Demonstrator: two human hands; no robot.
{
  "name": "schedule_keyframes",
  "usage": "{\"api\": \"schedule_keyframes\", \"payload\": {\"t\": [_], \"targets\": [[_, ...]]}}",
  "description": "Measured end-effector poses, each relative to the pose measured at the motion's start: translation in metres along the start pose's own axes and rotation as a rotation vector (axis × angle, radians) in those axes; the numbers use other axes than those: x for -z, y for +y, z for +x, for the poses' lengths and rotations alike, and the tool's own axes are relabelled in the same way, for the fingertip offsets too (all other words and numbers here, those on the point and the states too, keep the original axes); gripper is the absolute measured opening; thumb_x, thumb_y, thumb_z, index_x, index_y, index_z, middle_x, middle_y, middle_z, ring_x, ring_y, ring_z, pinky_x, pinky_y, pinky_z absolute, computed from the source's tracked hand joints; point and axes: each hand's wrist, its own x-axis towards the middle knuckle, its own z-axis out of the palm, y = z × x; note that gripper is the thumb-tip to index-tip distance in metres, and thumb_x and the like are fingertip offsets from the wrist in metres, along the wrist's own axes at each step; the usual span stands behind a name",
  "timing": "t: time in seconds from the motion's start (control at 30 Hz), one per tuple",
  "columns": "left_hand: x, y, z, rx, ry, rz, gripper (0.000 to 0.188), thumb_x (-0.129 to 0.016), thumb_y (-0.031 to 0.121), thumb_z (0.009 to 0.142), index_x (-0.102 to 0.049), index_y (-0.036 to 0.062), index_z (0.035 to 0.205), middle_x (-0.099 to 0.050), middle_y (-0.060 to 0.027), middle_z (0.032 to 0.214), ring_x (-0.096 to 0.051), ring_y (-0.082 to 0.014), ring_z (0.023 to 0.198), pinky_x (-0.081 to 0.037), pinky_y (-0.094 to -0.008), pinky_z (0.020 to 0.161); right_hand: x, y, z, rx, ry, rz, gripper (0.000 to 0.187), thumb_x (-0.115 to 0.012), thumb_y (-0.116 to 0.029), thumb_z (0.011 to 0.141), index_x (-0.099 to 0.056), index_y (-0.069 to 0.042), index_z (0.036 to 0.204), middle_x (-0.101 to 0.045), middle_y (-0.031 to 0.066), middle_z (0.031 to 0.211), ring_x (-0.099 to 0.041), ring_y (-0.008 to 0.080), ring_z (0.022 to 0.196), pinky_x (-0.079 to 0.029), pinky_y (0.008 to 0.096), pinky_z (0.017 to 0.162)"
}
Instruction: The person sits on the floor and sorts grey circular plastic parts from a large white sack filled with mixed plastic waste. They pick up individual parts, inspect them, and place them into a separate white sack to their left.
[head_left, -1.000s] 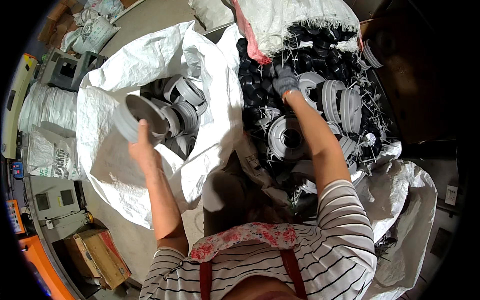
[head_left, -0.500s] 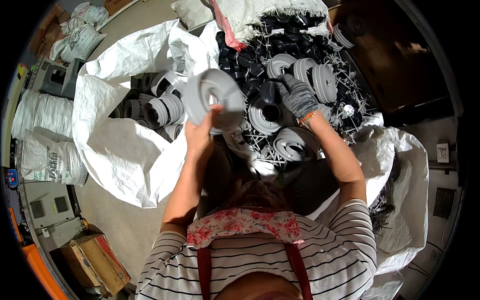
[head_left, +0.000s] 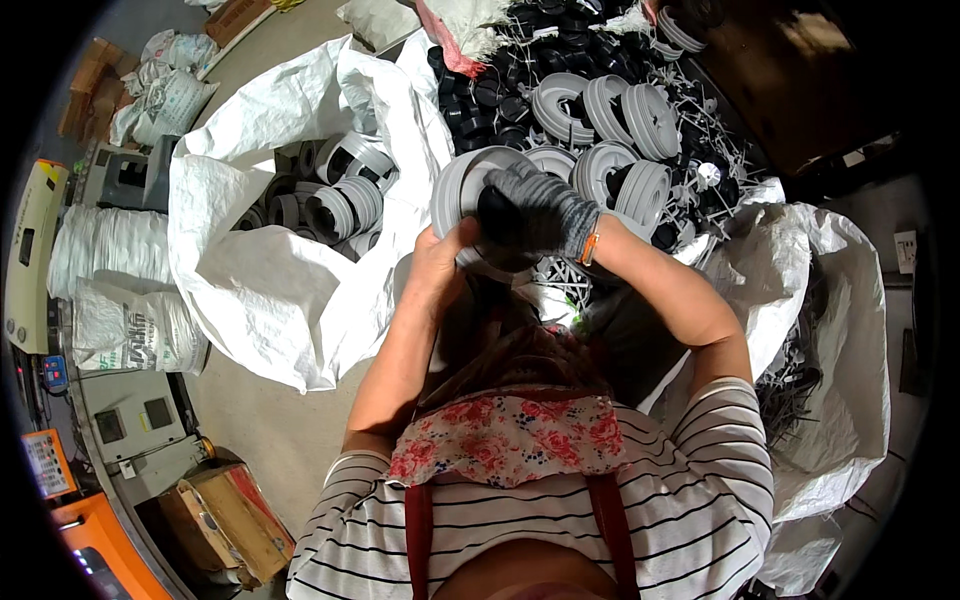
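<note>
My bare left hand grips a grey ridged plastic ring by its lower edge, thumb on top. Over the ring's opening, my right hand in a grey knit glove is closed on a dark rounded piece, whose exact kind I cannot make out. The glove hides the ring's right side, and its fingertips are partly blurred. Just beyond the hands, several more grey rings lie on a heap of black plastic caps and thin grey sprue sticks.
A white woven sack stands open at the left, with grey rings and dark parts inside. At the right is another white sack holding dark scraps. A torn cardboard box lies at lower left, near an orange machine.
My left hand has brought the grey ring right and toward my right hand. My right hand, with the dark piece, has moved left and down onto the ring. The view has shifted slightly.
</note>
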Motion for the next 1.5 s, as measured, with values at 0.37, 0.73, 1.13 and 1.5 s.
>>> {"api": "schedule_keyframes", "payload": {"t": [0.37, 0.73, 1.13, 1.5], "targets": [[-0.004, 0.013, -0.007, 0.065, -0.151, -0.046, 0.038, -0.063, 0.011, 0.082, -0.053, -0.0047, 0.115, -0.062, -0.0090, 0.103, -0.061, -0.0179, 0.091, -0.049, -0.0296, 0.083, -0.012, -0.001, -0.009, -0.042, -0.222, 0.374, 0.052, -0.062, -0.019, 0.074, -0.049, 0.001, 0.119, -0.055, 0.0214, 0.110, -0.057, 0.0356, 0.097, -0.043, 0.0400, 0.090], [0.026, 0.028, 0.005, 0.399, -0.312, -0.074, 0.036, -0.068, 0.014, 0.080, -0.058, -0.0040, 0.109, -0.065, -0.0108, 0.100, -0.064, -0.0186, 0.088, -0.052, -0.0314, 0.080, -0.023, 0.004, -0.032, 0.648, 0.085, -0.450, 0.036, -0.051, -0.016, 0.082, -0.055, -0.002, 0.115, -0.054, 0.0166, 0.117, -0.052, 0.0325, 0.113, -0.043, 0.0386, 0.095], [-0.009, 0.024, 0.003, 0.178, -0.123, 0.126, 0.037, -0.061, 0.008, 0.079, -0.055, -0.0045, 0.112, -0.063, -0.0124, 0.101, -0.063, -0.0215, 0.090, -0.052, -0.0322, 0.081, -0.039, -0.002, -0.026, 0.227, 0.149, -0.610, 0.019, -0.055, -0.016, 0.079, -0.060, -0.004, 0.094, -0.062, 0.0115, 0.088, -0.060, 0.0270, 0.084, -0.049, 0.0351, 0.068], [-0.006, 0.029, -0.001, 0.232, -0.109, -0.041, 0.041, -0.064, 0.011, 0.078, -0.052, -0.0011, 0.115, -0.059, -0.0074, 0.099, -0.057, -0.0173, 0.089, -0.047, -0.0308, 0.079, -0.005, -0.015, 0.000, 0.129, -0.255, -0.186, 0.040, -0.057, -0.028, 0.081, -0.057, -0.003, 0.112, -0.057, 0.0183, 0.114, -0.056, 0.0296, 0.105, -0.042, 0.0354, 0.092]]}}
